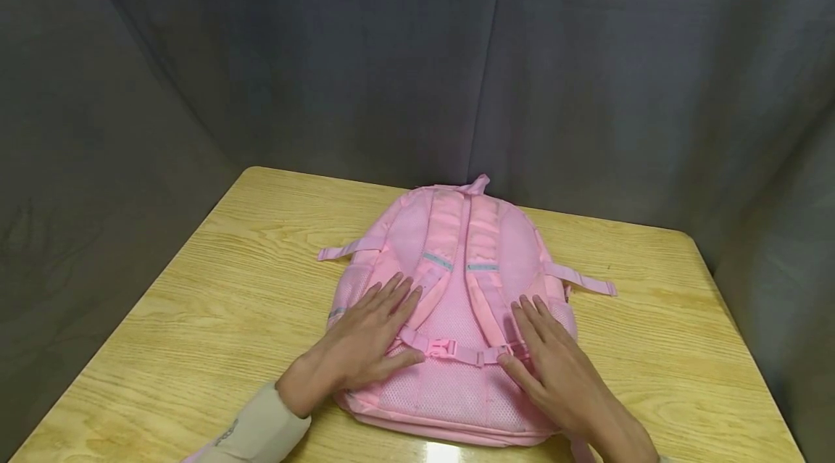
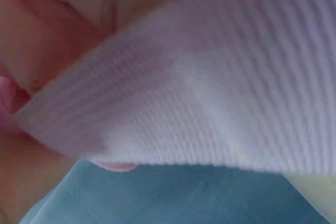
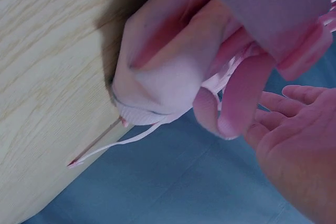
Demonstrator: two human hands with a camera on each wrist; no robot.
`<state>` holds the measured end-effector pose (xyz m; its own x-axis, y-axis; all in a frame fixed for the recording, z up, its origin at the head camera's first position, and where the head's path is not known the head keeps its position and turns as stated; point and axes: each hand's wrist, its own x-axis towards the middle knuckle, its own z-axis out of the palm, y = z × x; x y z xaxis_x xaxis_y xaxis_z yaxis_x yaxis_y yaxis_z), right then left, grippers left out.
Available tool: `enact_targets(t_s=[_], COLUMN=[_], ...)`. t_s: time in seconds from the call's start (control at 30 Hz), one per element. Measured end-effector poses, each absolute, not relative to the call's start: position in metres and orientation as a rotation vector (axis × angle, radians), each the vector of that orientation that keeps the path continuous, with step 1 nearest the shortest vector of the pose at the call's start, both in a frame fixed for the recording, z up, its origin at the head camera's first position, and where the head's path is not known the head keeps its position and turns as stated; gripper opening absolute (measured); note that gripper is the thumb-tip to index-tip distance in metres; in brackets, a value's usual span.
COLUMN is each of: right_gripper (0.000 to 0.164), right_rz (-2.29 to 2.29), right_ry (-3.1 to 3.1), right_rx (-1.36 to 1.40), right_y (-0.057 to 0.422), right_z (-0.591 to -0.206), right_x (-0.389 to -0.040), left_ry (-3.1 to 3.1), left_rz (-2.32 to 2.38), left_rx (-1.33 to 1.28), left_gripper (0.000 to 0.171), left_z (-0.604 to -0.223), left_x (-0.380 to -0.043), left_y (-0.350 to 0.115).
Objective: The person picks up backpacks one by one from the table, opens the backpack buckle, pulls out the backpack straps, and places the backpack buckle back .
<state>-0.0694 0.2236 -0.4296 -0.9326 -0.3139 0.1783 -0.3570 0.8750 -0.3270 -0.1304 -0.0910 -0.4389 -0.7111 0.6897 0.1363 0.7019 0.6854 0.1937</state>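
A pink backpack [image 1: 450, 311] lies on the table with its padded back and shoulder straps facing up. Across its lower back runs a strap fastened by a pink buckle [image 1: 441, 348]. My left hand [image 1: 368, 332] lies with straight fingers over the left side of the bag, its thumb close to the buckle. On the opposite side, my right hand [image 1: 554, 361] rests with fingers extended, its thumb by the end of the buckle strap. A ribbed cuff [image 2: 199, 87] fills most of the left wrist view and hides that hand's fingers. The right wrist view shows the right palm [image 3: 302, 140] beside the bag.
The bag stands on a wooden table [image 1: 228, 289] with rounded far corners. Dark grey cloth [image 1: 365, 72] hangs behind the table and along both sides. Loose webbing ends, one on the left [image 1: 349, 248] and one on the right [image 1: 583, 280], stick out from the bag.
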Motion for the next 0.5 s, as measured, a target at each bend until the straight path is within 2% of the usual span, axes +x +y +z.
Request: enact_targets(t_s=[0.5], right_gripper=[0.073], right_rz=[0.529], right_ry=[-2.916], right_rx=[0.592], right_y=[0.2136], right_z=[-0.4336], right_x=[-0.071], left_ry=[-2.778], left_rz=[-0.295], left_rx=[-1.218], left_gripper=[0.084], left_z=[-0.4379], left_x=[-0.1271], left_y=[-0.0805])
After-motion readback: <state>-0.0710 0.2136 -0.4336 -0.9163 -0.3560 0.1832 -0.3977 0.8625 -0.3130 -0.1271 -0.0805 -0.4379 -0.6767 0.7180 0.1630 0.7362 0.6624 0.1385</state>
